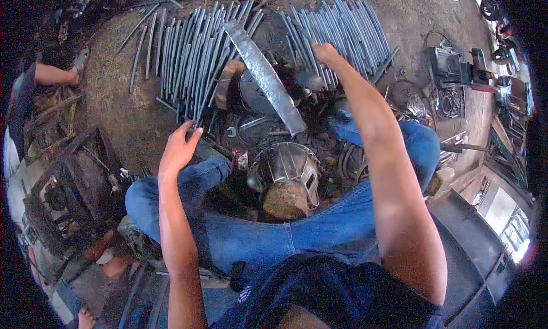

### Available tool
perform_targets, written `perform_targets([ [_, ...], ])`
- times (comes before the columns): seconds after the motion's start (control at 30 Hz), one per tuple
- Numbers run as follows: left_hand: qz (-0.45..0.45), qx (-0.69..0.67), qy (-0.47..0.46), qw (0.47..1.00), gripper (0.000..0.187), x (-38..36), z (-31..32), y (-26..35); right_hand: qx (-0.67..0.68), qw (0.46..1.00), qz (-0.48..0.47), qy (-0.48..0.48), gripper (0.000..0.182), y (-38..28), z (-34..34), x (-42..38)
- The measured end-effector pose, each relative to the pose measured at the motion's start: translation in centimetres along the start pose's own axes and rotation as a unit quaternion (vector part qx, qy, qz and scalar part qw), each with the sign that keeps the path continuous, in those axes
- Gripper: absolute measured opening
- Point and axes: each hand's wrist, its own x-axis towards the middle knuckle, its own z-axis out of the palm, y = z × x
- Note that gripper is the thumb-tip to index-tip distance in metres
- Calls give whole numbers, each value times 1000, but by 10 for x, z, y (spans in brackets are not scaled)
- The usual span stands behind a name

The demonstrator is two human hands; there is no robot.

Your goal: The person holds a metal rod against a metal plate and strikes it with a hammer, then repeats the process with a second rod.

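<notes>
My left hand [179,151] is at the near end of the left pile of metal rods [197,61]; its thumb and fingers close around the end of one rod. Over the right pile of metal rods [348,35], my right hand [329,56] is curled closed on a rod, most of which its fingers hide. Between the two piles a long flat metal bar [265,75] slants above a dark round metal piece [255,94]. A brown block [229,82] stands beside that piece.
Between my legs lie a ribbed metal casting [287,160] and a stone [285,200]. A wrench [231,132] is on the ground nearby. Scrap metal [68,186] is heaped at left, near another person's foot [81,63]. A machine [448,66] stands at right.
</notes>
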Motion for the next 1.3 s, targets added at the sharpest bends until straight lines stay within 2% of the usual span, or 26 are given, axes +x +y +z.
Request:
perform_targets([
  [0.03,25,6,12,1000,52,1,-1,0,-3,1000,-7,4,62,6,-1,7],
  [0.1,14,-22,2,1000,53,0,-6,2,-51,993,-60,89,55,13,-8,14],
  [0.13,11,-41,-2,999,53,0,-5,1,6,996,-49,71,54,-17,-25,-48],
  [0.23,15,-77,4,997,53,-5,-12,8,37,996,-65,40,53,-39,-56,-106],
  [0.3,41,-79,34,995,51,-5,-11,9,-22,989,-135,65,62,-45,-69,-137],
  [0.37,70,-116,91,987,48,-7,-11,14,44,985,-147,78,60,-62,-73,-199],
  [0.5,173,-150,197,953,37,-3,-15,32,179,972,-145,40,50,-74,-54,-294],
  [0.57,173,-221,191,941,33,-28,-35,62,245,956,-161,10,45,-86,-36,-355],
  [0.6,209,-243,220,921,33,-23,-30,60,275,947,-165,-7,44,-87,-26,-377],
  [0.63,193,-304,176,916,33,-33,-37,70,304,937,-168,-26,43,-87,-15,-393],
  [0.7,242,-474,125,838,35,-41,-38,79,278,941,-191,-21,41,-83,8,-417],
  [0.73,237,-479,136,834,35,-40,-39,79,289,933,-211,-33,39,-80,20,-423],
  [0.8,278,-683,-18,675,39,-35,-40,74,279,926,-252,-34,39,-73,44,-430],
  [0.83,274,-688,-5,672,39,-38,-45,76,250,931,-266,-10,41,-66,57,-425],
  [0.9,291,-758,-75,579,44,-47,-56,78,166,937,-308,-14,40,-56,71,-421],
  [0.93,292,-756,-51,584,44,-54,-61,78,157,937,-310,-24,40,-51,79,-418],
  [0.97,271,-778,-60,564,43,-54,-63,77,122,932,-340,-6,39,-46,86,-413],
  [1.0,268,-777,-66,566,41,-58,-68,73,88,925,-370,12,37,-43,93,-408],
  [1.07,261,-780,-70,565,40,-59,-67,64,83,925,-371,-8,36,-41,103,-400],
  [1.13,271,-699,-6,661,37,-49,-59,56,107,929,-352,-40,33,-41,113,-386],
  [1.17,270,-701,-7,660,37,-45,-54,54,105,930,-350,-40,33,-41,115,-380],
  [1.23,281,-664,28,693,31,-42,-49,56,26,924,-381,-26,35,-46,118,-374],
  [1.27,272,-667,29,693,28,-42,-47,57,-5,914,-403,35,39,-26,133,-343],
  [1.3,269,-668,25,693,28,-41,-45,57,-6,916,-399,36,39,-27,134,-343],
])
